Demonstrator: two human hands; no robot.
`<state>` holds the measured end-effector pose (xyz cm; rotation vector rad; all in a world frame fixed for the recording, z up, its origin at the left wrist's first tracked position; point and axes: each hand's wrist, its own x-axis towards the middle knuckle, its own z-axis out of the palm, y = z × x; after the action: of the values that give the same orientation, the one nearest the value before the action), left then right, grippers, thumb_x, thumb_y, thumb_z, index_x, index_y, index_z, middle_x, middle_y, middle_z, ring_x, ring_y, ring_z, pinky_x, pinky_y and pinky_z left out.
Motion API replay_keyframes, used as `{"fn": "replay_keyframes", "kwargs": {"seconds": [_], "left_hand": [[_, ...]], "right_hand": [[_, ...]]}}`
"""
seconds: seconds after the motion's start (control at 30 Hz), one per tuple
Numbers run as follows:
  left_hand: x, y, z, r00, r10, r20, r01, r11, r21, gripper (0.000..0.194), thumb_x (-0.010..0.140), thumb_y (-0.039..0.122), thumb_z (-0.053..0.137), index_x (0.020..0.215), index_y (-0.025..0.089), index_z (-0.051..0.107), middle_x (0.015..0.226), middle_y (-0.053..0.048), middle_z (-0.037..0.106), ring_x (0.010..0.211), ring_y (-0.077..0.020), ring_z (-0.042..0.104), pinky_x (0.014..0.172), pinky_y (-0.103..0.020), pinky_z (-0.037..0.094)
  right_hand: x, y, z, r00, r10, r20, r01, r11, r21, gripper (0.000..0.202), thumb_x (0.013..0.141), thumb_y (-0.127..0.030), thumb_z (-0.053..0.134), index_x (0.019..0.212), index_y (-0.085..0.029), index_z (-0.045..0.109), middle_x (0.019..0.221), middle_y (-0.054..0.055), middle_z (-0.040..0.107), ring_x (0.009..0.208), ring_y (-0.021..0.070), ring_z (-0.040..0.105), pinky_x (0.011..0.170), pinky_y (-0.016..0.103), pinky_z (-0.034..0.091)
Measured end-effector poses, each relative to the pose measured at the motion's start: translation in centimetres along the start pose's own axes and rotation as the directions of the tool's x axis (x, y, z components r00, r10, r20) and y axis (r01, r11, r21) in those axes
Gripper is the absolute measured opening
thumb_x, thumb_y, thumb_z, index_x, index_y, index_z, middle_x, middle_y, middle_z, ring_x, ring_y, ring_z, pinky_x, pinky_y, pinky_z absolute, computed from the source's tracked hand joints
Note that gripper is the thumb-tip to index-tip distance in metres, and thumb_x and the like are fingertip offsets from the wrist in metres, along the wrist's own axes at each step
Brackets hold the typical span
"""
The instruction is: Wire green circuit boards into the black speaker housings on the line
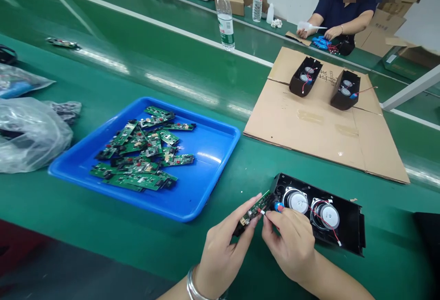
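Observation:
My left hand (225,247) grips a green circuit board (253,209) by its edges, tilted up from the table. Pinched in the fingertips of my right hand (292,240) is a small white wire connector (263,213), right against the board; whether it is seated there I cannot tell. Just beyond my fingers lies a black speaker housing (350,226) with its open side up. Two round speakers (330,216) sit inside, and a red wire with a white plug runs across them. A blue cylindrical part (278,206) shows beside my right fingers, partly hidden.
A blue tray (213,190) with several circuit boards stands at left, beside plastic bags (30,135). Two more speaker housings (305,76) rest on a cardboard sheet (309,139). A water bottle (225,20) stands farther back. Across the line, another person (343,16) works with both hands.

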<state>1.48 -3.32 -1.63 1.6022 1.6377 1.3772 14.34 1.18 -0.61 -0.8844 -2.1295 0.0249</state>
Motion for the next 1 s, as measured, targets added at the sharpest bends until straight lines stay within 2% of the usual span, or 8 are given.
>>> {"fn": "replay_keyframes", "kwargs": {"seconds": [0.27, 0.5, 0.63, 0.8, 0.87, 1.0], "left_hand": [[0.1, 0.8, -0.1, 0.997, -0.081, -0.01, 0.081, 0.996, 0.041, 0.024, 0.085, 0.019, 0.052, 0.106, 0.021, 0.063, 0.103, -0.002, 0.072, 0.09, -0.0188, 0.069, 0.081, -0.024, 0.056], [-0.1, 0.6, 0.4, 0.997, -0.019, -0.073, 0.021, 0.999, 0.029, 0.025, 0.083, 0.016, 0.055, 0.107, 0.02, 0.063, 0.102, -0.003, 0.072, 0.084, -0.017, 0.07, 0.079, -0.022, 0.056], [-0.3, 0.6, 0.7, 0.995, -0.042, -0.091, 0.036, 0.997, -0.071, 0.03, 0.082, 0.016, 0.056, 0.11, 0.024, 0.062, 0.103, -0.001, 0.072, 0.086, -0.0168, 0.07, 0.079, -0.022, 0.056], [-0.7, 0.6, 0.2, 0.972, -0.236, -0.02, 0.221, 0.934, -0.281, 0.023, 0.082, 0.023, 0.058, 0.104, 0.026, 0.066, 0.101, -0.001, 0.072, 0.084, -0.0168, 0.07, 0.072, -0.019, 0.058], [-0.8, 0.4, 0.1, 0.959, -0.285, -0.008, 0.265, 0.901, -0.344, 0.02, 0.085, 0.028, 0.056, 0.101, 0.026, 0.068, 0.103, -0.002, 0.072, 0.087, -0.0185, 0.069, 0.073, -0.021, 0.058], [-0.8, 0.1, 0.2, 0.951, -0.309, 0.006, 0.286, 0.872, -0.397, 0.018, 0.082, 0.03, 0.06, 0.096, 0.025, 0.07, 0.106, -0.004, 0.071, 0.095, -0.0222, 0.067, 0.082, -0.029, 0.056]], "right_hand": [[-0.3, 0.1, 0.2, 0.999, -0.039, -0.005, 0.039, 0.999, -0.036, 0.012, 0.089, -0.011, 0.048, 0.08, -0.015, 0.054, 0.058, 0.001, 0.058, 0.052, 0.012, 0.055, 0.052, 0.026, 0.04], [-0.4, 0.0, 0.4, 1.0, -0.028, -0.003, 0.028, 0.999, -0.03, 0.014, 0.09, -0.011, 0.047, 0.079, -0.016, 0.052, 0.058, 0.001, 0.057, 0.053, 0.0125, 0.054, 0.053, 0.026, 0.04], [-0.5, 0.0, 0.5, 0.999, -0.032, -0.005, 0.032, 0.999, -0.039, 0.015, 0.09, -0.012, 0.046, 0.078, -0.017, 0.052, 0.058, 0.0, 0.055, 0.052, 0.0128, 0.052, 0.052, 0.027, 0.038], [-0.4, 0.0, 0.5, 0.998, -0.06, 0.01, 0.061, 0.998, -0.002, 0.016, 0.09, -0.01, 0.042, 0.079, -0.014, 0.052, 0.052, -0.001, 0.047, 0.046, 0.013, 0.041, 0.046, 0.027, 0.033], [-0.4, 0.0, 0.6, 0.995, -0.096, 0.0, 0.096, 0.995, 0.006, 0.016, 0.09, -0.008, 0.041, 0.082, -0.012, 0.054, 0.052, 0.0, 0.048, 0.046, 0.0134, 0.04, 0.045, 0.027, 0.032], [-0.3, 0.4, 1.0, 0.992, -0.122, -0.016, 0.122, 0.992, 0.029, 0.02, 0.09, -0.007, 0.037, 0.084, -0.008, 0.056, 0.052, 0.001, 0.049, 0.048, 0.0138, 0.04, 0.045, 0.027, 0.031]]}}
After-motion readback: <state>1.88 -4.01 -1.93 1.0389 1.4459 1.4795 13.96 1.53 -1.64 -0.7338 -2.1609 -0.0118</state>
